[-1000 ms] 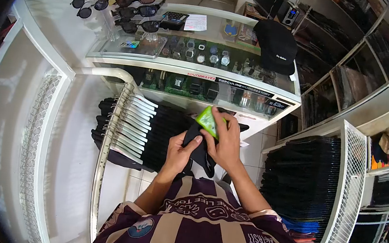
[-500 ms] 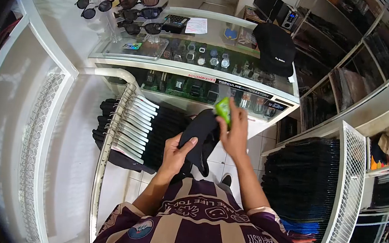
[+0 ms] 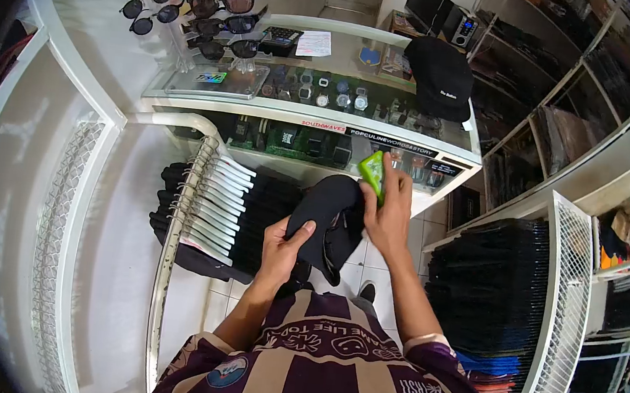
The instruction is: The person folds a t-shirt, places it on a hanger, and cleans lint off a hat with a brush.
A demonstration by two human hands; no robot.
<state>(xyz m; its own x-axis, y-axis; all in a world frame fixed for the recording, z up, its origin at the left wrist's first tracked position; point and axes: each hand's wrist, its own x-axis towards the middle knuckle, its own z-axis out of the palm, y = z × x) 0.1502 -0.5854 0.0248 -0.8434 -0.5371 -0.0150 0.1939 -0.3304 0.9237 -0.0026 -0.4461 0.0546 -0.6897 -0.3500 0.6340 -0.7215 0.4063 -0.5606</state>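
Observation:
A black cap (image 3: 319,220) is in my left hand (image 3: 283,250), gripped at its left side with the thumb on top and the other fingers underneath. Its hollow underside faces partly right. My right hand (image 3: 388,213) is closed around a small bright green handheld tool (image 3: 372,173) with a rounded block shape; its working face is turned out of sight. The green tool is beside the cap's upper right edge, a small gap between them.
Ahead stands a glass display counter (image 3: 316,115) with several watches. A second black cap (image 3: 439,77) sits on its right end, sunglasses (image 3: 237,0) at its left. Black clothes on white hangers (image 3: 216,205) fill the left rack; dark garments (image 3: 485,291) hang at right.
My right hand with the green tool has shifted slightly right and down, away from the cap's edge. The cap has turned a little, showing more of its inside.

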